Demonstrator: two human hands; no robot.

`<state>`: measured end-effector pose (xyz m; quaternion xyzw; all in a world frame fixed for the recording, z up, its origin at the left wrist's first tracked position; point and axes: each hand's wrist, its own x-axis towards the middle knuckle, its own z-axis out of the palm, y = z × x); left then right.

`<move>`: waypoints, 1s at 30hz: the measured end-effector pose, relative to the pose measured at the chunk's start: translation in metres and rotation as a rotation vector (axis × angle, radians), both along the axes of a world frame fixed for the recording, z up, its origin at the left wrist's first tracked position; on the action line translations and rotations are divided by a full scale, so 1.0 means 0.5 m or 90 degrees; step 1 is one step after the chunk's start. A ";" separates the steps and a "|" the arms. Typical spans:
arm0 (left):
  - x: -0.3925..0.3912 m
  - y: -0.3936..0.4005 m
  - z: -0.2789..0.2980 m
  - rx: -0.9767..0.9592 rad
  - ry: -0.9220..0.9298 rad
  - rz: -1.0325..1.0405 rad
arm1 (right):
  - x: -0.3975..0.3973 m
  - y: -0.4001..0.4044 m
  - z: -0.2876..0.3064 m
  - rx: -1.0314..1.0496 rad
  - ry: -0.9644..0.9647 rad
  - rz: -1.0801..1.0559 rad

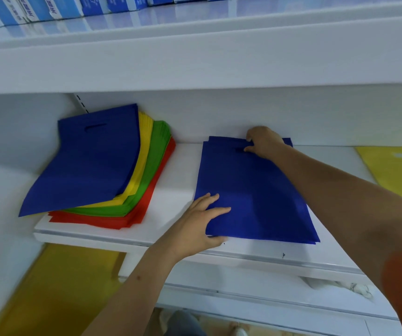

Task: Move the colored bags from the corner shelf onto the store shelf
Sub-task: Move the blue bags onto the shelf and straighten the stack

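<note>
Here left hand (201, 220) flat on blue bags (255, 195); right hand (264, 141) pinches handle.

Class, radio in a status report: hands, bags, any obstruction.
Left hand flat on blue bags. Right hand pinching their handle end. Mixed stack waits in corner. Nothing in the way.

Blue boxes (57, 8) on top shelf carry print, too blurred to read.
</note>
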<state>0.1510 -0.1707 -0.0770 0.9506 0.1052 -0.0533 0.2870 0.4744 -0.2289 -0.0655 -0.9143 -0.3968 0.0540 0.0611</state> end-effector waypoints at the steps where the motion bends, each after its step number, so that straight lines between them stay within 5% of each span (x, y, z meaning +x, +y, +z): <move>1: 0.000 0.001 -0.001 0.001 -0.001 0.002 | 0.003 0.000 0.002 -0.012 0.003 0.004; 4: -0.001 0.000 0.000 0.000 -0.002 0.004 | 0.006 0.002 0.007 -0.040 -0.015 0.019; 10: 0.002 0.000 0.000 0.029 -0.039 0.051 | -0.014 0.009 0.010 -0.046 -0.277 0.043; 20: -0.001 0.022 0.025 0.031 -0.007 0.060 | -0.082 0.050 0.030 0.156 -0.203 -0.012; 24: -0.029 0.076 0.076 -0.008 -0.203 0.167 | -0.140 0.133 0.083 0.258 -0.139 0.082; 27: -0.076 0.157 0.109 0.029 -0.400 0.344 | -0.206 0.222 0.107 0.292 -0.110 0.185; 30: -0.147 0.243 0.123 0.060 -0.476 0.564 | -0.277 0.320 0.108 0.294 -0.094 0.276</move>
